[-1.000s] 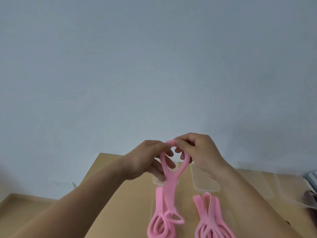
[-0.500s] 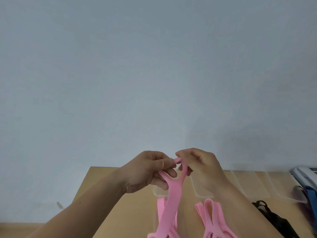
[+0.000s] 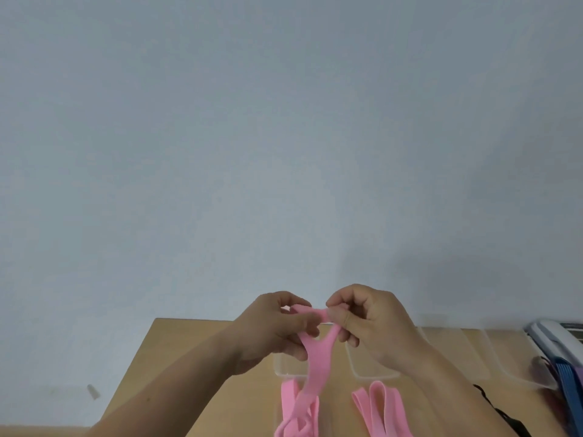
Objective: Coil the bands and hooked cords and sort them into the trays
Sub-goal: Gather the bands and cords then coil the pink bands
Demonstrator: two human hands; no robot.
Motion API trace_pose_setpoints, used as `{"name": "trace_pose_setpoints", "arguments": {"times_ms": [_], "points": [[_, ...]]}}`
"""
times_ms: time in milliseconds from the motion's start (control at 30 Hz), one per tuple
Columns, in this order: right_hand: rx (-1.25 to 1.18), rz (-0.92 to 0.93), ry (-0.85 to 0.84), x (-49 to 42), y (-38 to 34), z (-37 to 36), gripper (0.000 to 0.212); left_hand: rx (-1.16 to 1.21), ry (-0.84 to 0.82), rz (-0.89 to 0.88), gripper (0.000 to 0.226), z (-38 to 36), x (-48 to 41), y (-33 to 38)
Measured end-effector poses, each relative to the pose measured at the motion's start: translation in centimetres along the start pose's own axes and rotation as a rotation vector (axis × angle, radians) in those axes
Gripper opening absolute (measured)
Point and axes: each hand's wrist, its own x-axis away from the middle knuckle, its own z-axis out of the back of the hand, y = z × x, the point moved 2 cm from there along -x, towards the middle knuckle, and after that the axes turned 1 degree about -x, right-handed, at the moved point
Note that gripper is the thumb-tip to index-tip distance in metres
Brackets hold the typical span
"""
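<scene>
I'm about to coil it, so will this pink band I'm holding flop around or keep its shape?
Likely floppy: the pink band hangs limp below the left hand and right hand. Probably light: fingertip pinches alone carry it.

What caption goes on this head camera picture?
Left hand and right hand pinch a pink band over the wooden table.

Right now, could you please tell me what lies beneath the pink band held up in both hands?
Beneath the held pink band lie a clear tray and a further pink strip on the wooden table. The band and left hand cover most of the tray's inside.
</scene>
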Motion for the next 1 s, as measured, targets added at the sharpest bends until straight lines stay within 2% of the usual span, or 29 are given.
{"name": "trace_pose_setpoints", "arguments": {"times_ms": [100, 233, 367, 600, 733, 800, 833, 900, 1000], "points": [[0.103, 0.090, 0.011, -0.2, 0.4, -0.3, 0.025, 0.039, -0.074, 0.069, 0.033, 0.1, 0.2, -0.2], [0.275, 0.236, 0.051, -0.1, 1.3, -1.1, 0.024, 0.162, -0.025, 0.050, 0.013, 0.3, 0.1, -0.2], [0.362, 0.386, 0.053, 0.1, 1.3, -1.0, 0.026, 0.282, -0.008, 0.046, 0.028, -0.3, 0.0, -0.1], [0.448, 0.504, 0.056, 0.6, 1.6, -0.6, 0.018, 0.194, 0.083, 0.020, 0.013, -1.4, 0.0, 0.2], [0.317, 0.447, 0.125, 1.1, 2.1, -0.5, 0.015, 0.085, 0.098, -0.093, 0.010, -1.4, 0.4, 0.2], [0.088, 0.284, 0.123, 1.4, 2.4, -0.4, 0.012, -0.048, 0.132, -0.170, 0.006, -1.5, 0.4, 0.1], [-0.037, 0.192, 0.091, 1.5, 2.6, -0.5, 0.018, -0.116, 0.152, -0.209, 0.004, -1.6, 0.5, 0.2], [-0.159, 0.087, 0.033, 1.6, 2.8, -0.9, 0.022, -0.239, 0.195, -0.281, 0.008, -1.8, 0.6, 0.3], [-0.187, 0.075, 0.006, 1.6, 2.6, -1.1, 0.019, -0.362, 0.261, -0.350, 0.024, -2.0, 0.7, 0.1]]}}
